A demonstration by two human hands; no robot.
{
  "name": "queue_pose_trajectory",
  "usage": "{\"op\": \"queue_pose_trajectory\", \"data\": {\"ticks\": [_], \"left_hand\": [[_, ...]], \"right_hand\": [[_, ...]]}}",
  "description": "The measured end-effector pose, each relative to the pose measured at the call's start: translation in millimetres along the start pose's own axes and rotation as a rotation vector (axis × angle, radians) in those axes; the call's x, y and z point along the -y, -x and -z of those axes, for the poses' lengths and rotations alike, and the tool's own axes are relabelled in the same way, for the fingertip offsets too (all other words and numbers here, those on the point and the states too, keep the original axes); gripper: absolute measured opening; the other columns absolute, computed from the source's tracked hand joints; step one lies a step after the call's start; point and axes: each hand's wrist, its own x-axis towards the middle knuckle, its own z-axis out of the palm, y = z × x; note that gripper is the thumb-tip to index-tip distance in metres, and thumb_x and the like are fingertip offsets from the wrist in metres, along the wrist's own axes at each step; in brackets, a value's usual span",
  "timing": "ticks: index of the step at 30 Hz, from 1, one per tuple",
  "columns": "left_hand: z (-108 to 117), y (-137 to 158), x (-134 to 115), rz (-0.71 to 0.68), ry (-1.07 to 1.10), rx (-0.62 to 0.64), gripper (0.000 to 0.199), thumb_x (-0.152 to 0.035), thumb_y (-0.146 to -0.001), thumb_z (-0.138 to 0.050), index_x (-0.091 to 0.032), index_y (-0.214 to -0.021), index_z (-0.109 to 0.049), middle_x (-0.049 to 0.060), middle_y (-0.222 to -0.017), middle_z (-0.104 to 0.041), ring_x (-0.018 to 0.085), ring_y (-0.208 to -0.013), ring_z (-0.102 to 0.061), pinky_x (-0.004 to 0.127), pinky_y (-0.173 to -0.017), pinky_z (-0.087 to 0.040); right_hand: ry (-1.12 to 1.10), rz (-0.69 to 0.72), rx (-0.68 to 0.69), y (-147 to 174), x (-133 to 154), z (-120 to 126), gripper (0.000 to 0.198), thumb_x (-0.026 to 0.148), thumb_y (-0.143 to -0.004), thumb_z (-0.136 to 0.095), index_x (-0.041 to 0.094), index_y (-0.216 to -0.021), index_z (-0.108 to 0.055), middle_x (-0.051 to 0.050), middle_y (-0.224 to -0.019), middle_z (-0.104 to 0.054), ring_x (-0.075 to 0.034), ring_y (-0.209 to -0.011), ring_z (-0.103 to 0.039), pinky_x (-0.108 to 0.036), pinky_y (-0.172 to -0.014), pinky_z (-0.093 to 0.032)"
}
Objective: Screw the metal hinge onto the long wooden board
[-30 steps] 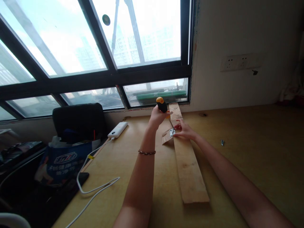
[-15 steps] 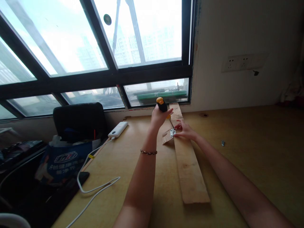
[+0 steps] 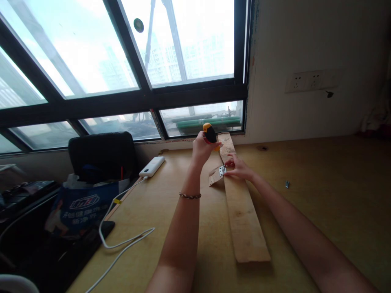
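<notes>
My left hand (image 3: 202, 149) is closed round the yellow and black handle of a screwdriver (image 3: 209, 133), whose shaft slants down to a silver metal hinge (image 3: 222, 170). The hinge joins the edge of a long wooden board (image 3: 244, 219) and a small wooden piece (image 3: 215, 177) on its left. Reaching in from the right, my right hand (image 3: 239, 167) grips around the hinge with thumb and fingers beside the screwdriver tip. Any screw under the tip is too small to make out.
A few loose screws (image 3: 287, 184) lie on the wooden table (image 3: 320, 228) to the right. At the left edge sits a white power bank (image 3: 152, 166) with a white cable (image 3: 128, 240). A black chair (image 3: 102, 152) and a blue bag (image 3: 84, 207) stand beyond that edge.
My left hand has shifted slightly left, and the top of the screwdriver handle has tipped a little up and right. The right hand, hinge and board stay in place.
</notes>
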Motion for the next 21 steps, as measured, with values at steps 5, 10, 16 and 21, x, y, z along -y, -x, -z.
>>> {"op": "queue_pose_trajectory", "data": {"ticks": [5,10,16,21], "left_hand": [[-3.8,-2.9,8.6,-0.05,0.126,0.103,0.041,-0.019,-0.052,-0.074,-0.018,-0.086,-0.051,0.001,-0.075,-0.061,0.017,-0.073,-0.061,0.027,-0.067,-0.046],[-8.2,-1.2,10.6,-0.108,0.229,0.265,0.042,-0.014,-0.061,-0.064,-0.018,-0.095,-0.041,0.002,-0.077,-0.061,0.016,-0.073,-0.062,0.029,-0.066,-0.048],[-18.3,2.4,8.8,-0.131,0.16,0.142,0.052,-0.021,-0.061,-0.069,-0.021,-0.097,-0.032,-0.004,-0.069,-0.054,0.012,-0.062,-0.057,0.027,-0.06,-0.045],[-21.8,1.2,13.4,-0.101,0.086,0.032,0.062,-0.023,-0.055,-0.074,-0.023,-0.103,-0.033,-0.005,-0.069,-0.052,0.013,-0.062,-0.054,0.027,-0.059,-0.043]], "right_hand": [[-0.001,0.0,-0.005,-0.2,-1.0,-0.1,0.081,0.028,-0.054,-0.079,0.019,-0.121,-0.033,-0.005,-0.094,-0.063,-0.019,-0.086,-0.061,-0.036,-0.081,-0.05],[0.018,0.002,-0.006,-0.3,-2.1,0.0,0.082,0.029,-0.054,-0.079,0.018,-0.121,-0.033,-0.006,-0.093,-0.063,-0.019,-0.085,-0.061,-0.036,-0.081,-0.05],[0.016,0.0,-0.012,0.0,-0.5,-0.2,0.082,0.028,-0.054,-0.079,0.018,-0.121,-0.033,-0.006,-0.094,-0.063,-0.02,-0.086,-0.061,-0.037,-0.082,-0.049],[0.009,-0.014,0.0,0.1,1.8,0.2,0.082,0.026,-0.054,-0.08,0.018,-0.12,-0.033,-0.005,-0.093,-0.063,-0.019,-0.086,-0.061,-0.037,-0.083,-0.049]]}}
